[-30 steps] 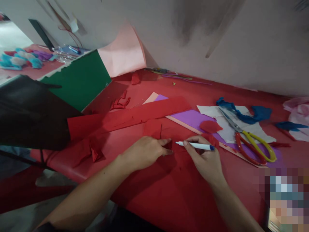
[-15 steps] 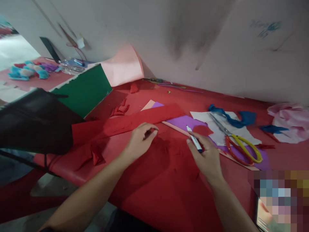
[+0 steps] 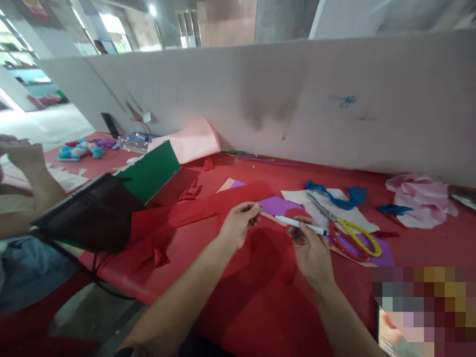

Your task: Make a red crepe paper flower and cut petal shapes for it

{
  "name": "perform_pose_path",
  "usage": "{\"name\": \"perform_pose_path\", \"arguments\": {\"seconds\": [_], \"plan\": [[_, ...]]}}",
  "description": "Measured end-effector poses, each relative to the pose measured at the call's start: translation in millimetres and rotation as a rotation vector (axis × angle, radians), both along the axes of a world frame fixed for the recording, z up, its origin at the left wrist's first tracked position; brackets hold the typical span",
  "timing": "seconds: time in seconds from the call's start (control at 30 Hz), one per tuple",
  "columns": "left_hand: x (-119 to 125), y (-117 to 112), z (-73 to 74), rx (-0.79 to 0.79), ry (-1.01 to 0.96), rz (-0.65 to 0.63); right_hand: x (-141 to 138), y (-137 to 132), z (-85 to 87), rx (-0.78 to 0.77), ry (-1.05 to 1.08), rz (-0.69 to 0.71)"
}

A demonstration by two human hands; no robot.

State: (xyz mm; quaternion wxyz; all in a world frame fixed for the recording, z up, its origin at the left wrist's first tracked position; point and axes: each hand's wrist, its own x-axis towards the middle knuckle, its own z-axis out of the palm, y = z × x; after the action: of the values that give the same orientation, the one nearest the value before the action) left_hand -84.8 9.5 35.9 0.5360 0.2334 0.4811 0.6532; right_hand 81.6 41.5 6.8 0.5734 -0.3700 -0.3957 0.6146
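Observation:
My right hand (image 3: 312,253) grips a white marker (image 3: 301,225) with a dark blue end, held almost level. The marker's other end points left, toward my left hand (image 3: 241,223). The left fingers are pinched just short of that end; any small object between them is too small to make out. Below both hands lies red cloth (image 3: 267,253). A long red strip of cloth (image 3: 193,210) stretches away to the left. Right of the marker, scissors (image 3: 345,228) with one red and one yellow handle rest on white and purple sheets.
A dark brown bag (image 3: 96,213) and a green board (image 3: 154,171) stand on the left. Blue scraps (image 3: 353,198) and crumpled pink cloth (image 3: 424,198) lie to the right. A white partition (image 3: 186,84) closes the back. Another person's arm (image 3: 33,183) shows at far left.
The view has tilted up, showing more room beyond the partition. My right hand has turned the marker from steep to nearly level. My left hand has come closer to its tip, fingers pinched tighter.

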Motion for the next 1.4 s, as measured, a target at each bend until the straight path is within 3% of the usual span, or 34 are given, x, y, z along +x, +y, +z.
{"name": "perform_pose_path", "arguments": {"seconds": [0.2,0.53,0.83,1.03,1.2,1.4], "plan": [[16.4,1.6,-9.6,0.059,0.004,-0.042,-1.3,-1.8,1.7,0.007,0.050,-0.014],[18.3,-3.1,-12.8,0.071,0.121,-0.065,-2.3,-3.1,-1.3,0.054,-0.048,0.040],[18.6,-4.6,-22.6,0.074,0.122,-0.012,-9.3,-6.5,-6.0,-0.021,0.000,0.051],[21.3,-7.0,-20.8,0.065,0.094,0.006,-10.8,-8.7,-2.7,-0.091,0.105,0.068],[23.9,-8.1,-20.7,0.111,0.208,0.035,-11.5,-8.6,-3.0,-0.174,0.193,0.084],[25.6,-9.1,-16.9,0.101,0.191,0.046,-11.4,-9.7,-8.2,-0.074,0.121,0.059]]}}
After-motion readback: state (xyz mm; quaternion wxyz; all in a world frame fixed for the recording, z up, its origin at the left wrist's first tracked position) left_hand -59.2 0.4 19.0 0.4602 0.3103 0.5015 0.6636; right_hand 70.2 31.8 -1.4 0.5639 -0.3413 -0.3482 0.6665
